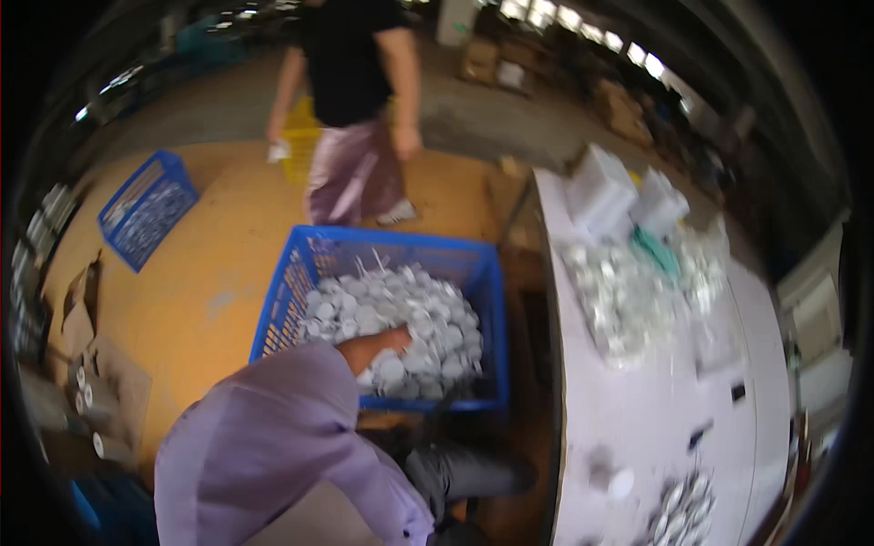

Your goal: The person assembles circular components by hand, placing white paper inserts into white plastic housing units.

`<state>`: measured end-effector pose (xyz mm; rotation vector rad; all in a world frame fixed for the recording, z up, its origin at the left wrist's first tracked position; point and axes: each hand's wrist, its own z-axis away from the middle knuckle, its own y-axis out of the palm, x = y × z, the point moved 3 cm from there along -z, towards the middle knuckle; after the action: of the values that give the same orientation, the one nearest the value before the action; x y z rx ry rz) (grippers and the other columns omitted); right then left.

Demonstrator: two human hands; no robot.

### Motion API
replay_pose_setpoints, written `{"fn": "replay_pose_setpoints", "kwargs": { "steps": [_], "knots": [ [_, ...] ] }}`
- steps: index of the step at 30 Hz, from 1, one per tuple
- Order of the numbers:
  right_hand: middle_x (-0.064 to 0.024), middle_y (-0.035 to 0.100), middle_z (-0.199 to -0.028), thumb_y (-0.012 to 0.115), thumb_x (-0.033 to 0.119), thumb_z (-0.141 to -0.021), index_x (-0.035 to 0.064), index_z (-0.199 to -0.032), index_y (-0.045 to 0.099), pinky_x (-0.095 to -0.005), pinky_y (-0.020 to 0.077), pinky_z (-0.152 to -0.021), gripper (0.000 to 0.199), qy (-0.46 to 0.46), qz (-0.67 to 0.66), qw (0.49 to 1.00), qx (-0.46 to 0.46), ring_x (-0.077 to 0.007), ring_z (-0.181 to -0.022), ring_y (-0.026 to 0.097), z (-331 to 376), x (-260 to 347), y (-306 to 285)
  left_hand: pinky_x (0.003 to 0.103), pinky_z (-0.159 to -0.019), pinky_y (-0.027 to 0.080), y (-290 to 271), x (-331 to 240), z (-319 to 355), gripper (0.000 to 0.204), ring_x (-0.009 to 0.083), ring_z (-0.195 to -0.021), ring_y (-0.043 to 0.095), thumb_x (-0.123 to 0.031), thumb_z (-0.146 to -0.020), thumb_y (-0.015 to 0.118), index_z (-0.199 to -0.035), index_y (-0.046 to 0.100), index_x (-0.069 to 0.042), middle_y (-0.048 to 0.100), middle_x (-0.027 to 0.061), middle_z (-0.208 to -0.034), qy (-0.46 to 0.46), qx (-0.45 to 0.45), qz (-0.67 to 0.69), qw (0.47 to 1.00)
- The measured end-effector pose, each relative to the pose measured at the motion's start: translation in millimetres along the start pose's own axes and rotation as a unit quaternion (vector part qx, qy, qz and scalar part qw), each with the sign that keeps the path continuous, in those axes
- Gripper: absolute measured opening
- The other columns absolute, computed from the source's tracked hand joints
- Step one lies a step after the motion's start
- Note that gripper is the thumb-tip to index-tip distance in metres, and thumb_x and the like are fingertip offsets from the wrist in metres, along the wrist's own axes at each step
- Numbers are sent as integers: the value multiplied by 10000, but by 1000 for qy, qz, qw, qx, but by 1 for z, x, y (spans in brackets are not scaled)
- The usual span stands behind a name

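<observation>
My left hand [396, 340] reaches into a large blue plastic crate [401, 239] full of small white round pieces [391, 305], some with thin stems sticking up. The hand sits among the pieces near the middle of the heap. Its fingers are blurred and partly sunk in, so whether they hold a piece cannot be made out. A light purple sleeve [264, 419] covers the arm down to the forearm. My right hand is out of sight.
On the right, a white table [592, 419] carries bagged pieces [619, 300], white boxes [601, 191] and loose metallic parts [683, 514]. Another blue crate [164, 168] stands at left. Beyond my crate, a person [350, 82] in a black top stands near a yellow crate [299, 155].
</observation>
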<state>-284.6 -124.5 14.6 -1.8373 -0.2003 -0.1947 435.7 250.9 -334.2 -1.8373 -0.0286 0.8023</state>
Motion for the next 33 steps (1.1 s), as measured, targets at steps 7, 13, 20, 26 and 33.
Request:
{"fn": "replay_pose_setpoints", "kwargs": {
  "steps": [7,13,20,26,33],
  "knots": [
    [-203,616,-832,534,223,-838,-19,-844,601,-411,463,-685,251,-26,-108,992,-55,-350,-768,591,0,7,12,421,-875,419,13,51,4,440,368,-964,547,-277,-721,586,-1072,541,-16,571,200,-1050,-247,41,-156,955],
    [-103,589,-682,609,201,-819,11,-777,575,-318,445,-607,198,122,-228,957,-131,-208,-592,540,23,7,-28,297,-767,463,-3,-186,-66,314,243,-852,607,-12,-764,562,-1077,566,-34,637,116,-948,-117,-175,61,976],
    [5,529,-697,564,130,-873,47,-732,531,-161,329,-557,167,212,-602,770,-7,-35,-628,445,67,67,-16,234,-707,486,-39,-599,-68,651,125,-799,578,-79,-706,718,-1268,398,3,512,177,-1226,78,320,543,772],
    [36,531,-704,579,95,-870,23,-770,542,-154,327,-540,129,124,-654,743,71,-10,-624,422,98,129,2,305,-916,413,-31,-665,-72,796,167,-1109,486,-150,-608,813,-1265,384,-18,509,102,-1191,95,258,524,806],
    [-15,494,-586,584,202,-835,13,-743,552,-210,359,-461,213,166,-535,828,15,-75,-493,443,7,124,-12,298,-866,439,-42,-618,-87,666,180,-1000,556,-97,-601,787,-1173,454,-20,576,111,-1061,42,140,495,856]
  ]
}}
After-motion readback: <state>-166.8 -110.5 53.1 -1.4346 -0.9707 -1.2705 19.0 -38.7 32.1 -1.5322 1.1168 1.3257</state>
